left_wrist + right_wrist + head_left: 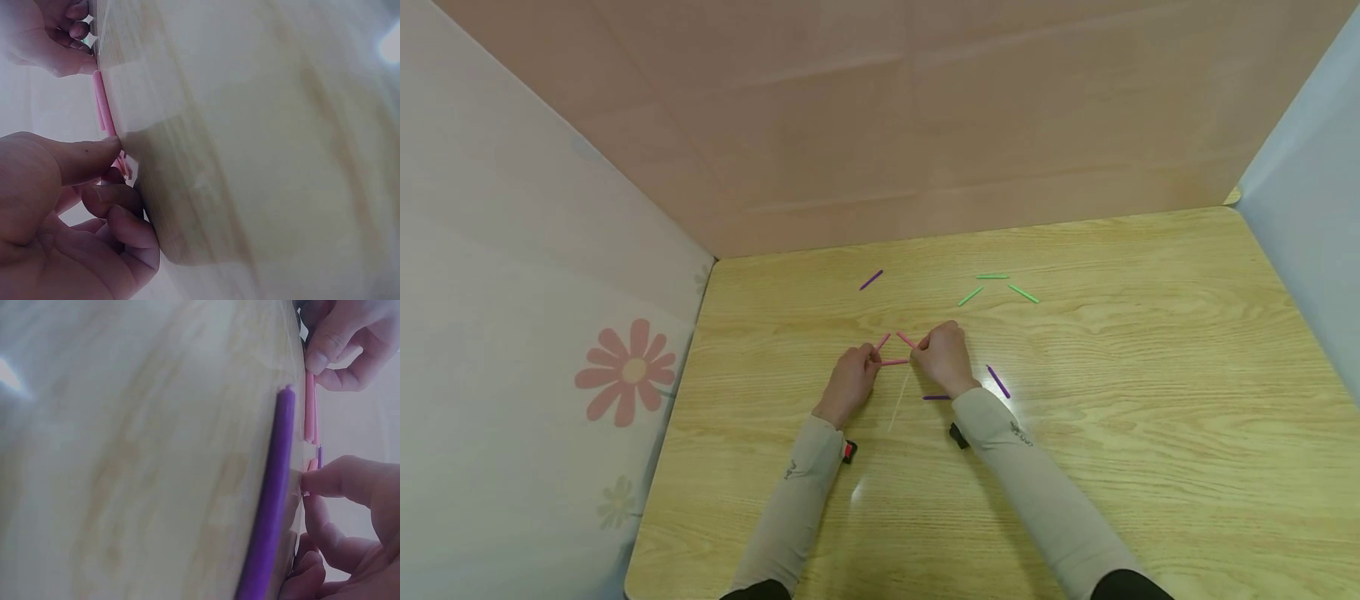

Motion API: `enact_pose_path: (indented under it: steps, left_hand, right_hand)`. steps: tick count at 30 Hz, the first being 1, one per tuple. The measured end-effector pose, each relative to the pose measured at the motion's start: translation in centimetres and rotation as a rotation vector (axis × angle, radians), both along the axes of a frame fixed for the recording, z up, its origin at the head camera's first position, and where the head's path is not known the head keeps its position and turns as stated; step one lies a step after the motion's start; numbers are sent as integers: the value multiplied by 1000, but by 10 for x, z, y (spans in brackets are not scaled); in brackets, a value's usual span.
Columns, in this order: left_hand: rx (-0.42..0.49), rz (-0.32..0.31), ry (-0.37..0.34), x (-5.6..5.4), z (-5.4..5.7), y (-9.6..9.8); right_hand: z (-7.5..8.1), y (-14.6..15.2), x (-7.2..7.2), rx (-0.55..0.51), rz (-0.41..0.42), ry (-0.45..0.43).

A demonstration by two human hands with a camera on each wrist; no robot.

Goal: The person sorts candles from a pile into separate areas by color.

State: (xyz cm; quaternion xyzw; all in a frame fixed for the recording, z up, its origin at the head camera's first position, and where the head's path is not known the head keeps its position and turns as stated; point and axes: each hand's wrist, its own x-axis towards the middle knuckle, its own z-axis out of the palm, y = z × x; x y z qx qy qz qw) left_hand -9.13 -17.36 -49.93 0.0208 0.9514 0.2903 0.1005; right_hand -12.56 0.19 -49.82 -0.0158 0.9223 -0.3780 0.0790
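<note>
Three short pink sticks lie close together as a loose triangle on the table. My left hand (852,379) pinches the left end of the bottom pink stick (895,362), near the lower end of the left pink stick (883,341). In the left wrist view, its thumb (94,156) presses near the stick's end. My right hand (946,358) pinches the lower end of the right pink stick (906,339) between thumb and forefinger. A purple stick (272,494) lies just beside that hand in the right wrist view. Some fingertips are hidden.
Three green sticks, one being the top green stick (992,277), form another loose triangle at the back. One purple stick (871,280) lies back left, another purple stick (998,382) right of my right hand. The wooden table (1150,350) meets a hanging brown cloth (925,125) behind.
</note>
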Motion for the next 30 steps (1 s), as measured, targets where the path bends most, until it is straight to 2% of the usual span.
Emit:
enact_pose_path:
  steps: [21, 30]
  left_hand:
    - [1, 1, 10, 1, -1, 1]
    - [-2, 5, -10, 0, 2, 2]
  right_hand:
    - [1, 3, 0, -21, 9, -25]
    - [-1, 10, -2, -130, 33, -68]
